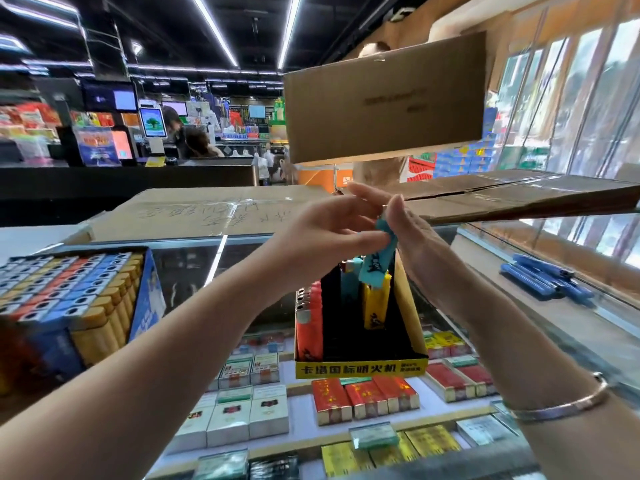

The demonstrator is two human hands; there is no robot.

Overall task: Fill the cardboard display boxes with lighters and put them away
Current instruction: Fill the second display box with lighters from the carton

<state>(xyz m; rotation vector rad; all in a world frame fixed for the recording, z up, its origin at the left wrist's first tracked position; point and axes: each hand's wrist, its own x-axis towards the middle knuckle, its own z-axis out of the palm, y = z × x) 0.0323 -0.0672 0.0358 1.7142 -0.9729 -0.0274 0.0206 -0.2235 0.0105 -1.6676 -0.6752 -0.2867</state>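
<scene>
Your fingers (398,211) on both hands pinch one teal lighter (379,256), right hand (415,237) at its top, left hand (325,233) beside it, held tilted just above the yellow box (360,368). That box stands on the glass counter (519,306), mostly unfilled, with an orange row (308,320) at its left and a few yellow lighters (375,306) standing loose. Lower it crooked and it may topple those, or snag the box wall. The full box (69,292) sits well apart.
</scene>
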